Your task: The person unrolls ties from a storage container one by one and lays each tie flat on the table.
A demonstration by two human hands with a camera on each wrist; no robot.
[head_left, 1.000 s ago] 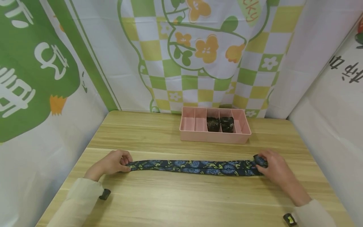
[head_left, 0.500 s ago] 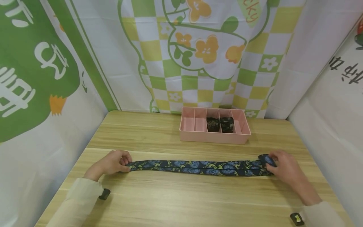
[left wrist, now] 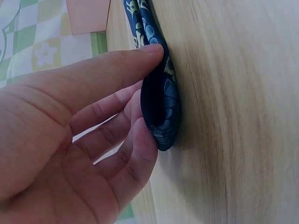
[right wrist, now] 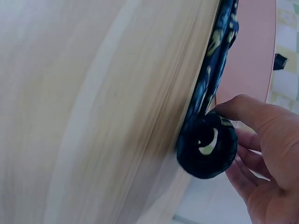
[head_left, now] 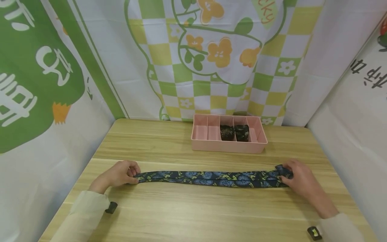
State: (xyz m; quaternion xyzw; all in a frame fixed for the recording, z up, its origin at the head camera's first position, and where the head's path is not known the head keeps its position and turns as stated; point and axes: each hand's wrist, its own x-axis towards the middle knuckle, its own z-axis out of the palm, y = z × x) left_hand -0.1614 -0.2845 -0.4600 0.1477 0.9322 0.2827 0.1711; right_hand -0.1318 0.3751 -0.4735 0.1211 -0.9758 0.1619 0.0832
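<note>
A dark blue necktie with blue flower shapes and yellow-green marks stretches lengthwise across the wooden table. My left hand pinches its narrower end; in the left wrist view that end is a folded loop between thumb and fingers. At the opposite, wider end my right hand holds a curled part. The right wrist view shows this part as a round coil with a small hollow centre, thumb on top and fingers behind it. Most fingers of my right hand are hidden in the head view.
A pink divided box stands at the back of the table. Two of its compartments hold dark patterned rolls, one roll beside another roll. Printed cloth hangs behind the table, with more sheets on both sides.
My right hand moved to the right with the coiled end, then slightly back left, and the coil has turned a little in its fingers. My left hand stays in place.
</note>
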